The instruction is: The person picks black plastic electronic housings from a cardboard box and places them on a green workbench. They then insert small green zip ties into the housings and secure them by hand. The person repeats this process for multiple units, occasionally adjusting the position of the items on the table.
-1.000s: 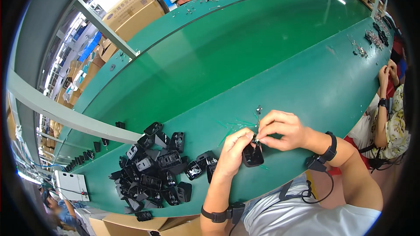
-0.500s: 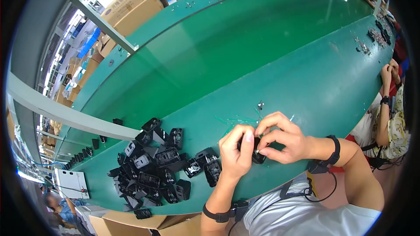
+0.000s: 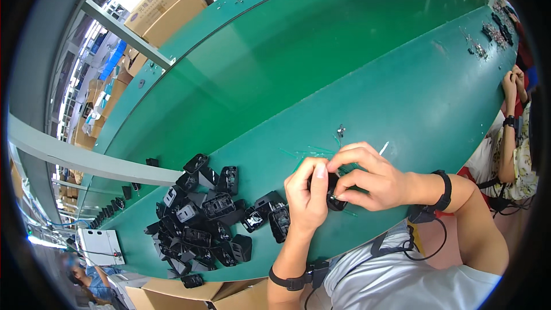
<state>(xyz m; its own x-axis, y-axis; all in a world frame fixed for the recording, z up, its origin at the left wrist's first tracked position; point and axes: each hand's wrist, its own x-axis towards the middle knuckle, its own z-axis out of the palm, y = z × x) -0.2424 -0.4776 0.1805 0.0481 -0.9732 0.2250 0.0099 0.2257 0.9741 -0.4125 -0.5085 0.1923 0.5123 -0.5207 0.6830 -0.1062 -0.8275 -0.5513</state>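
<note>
My left hand (image 3: 308,195) is closed around a small black plastic housing (image 3: 336,202), its thumb lying along the near side. Fingers of my right hand (image 3: 374,179) curl in from the other side, with the thumb and a fingertip pressed at the housing. A tiny shiny spot shows by that thumb, too small to name. Both hands cover much of the housing. Just beyond them, thin green strands (image 3: 317,150) and a small metal part (image 3: 341,131) lie on the green bench (image 3: 413,103).
Left of my hands is a heap of black housings (image 3: 198,235), with a few loose ones (image 3: 279,222) nearer. A grey frame bar (image 3: 109,162) crosses at left. Cardboard boxes (image 3: 172,291) stand below the bench edge. At right, another person's hands (image 3: 511,80) are near small metal parts (image 3: 476,49).
The view has shifted slightly. My right fingers have moved a little on the housing, while my left hand keeps its hold.
</note>
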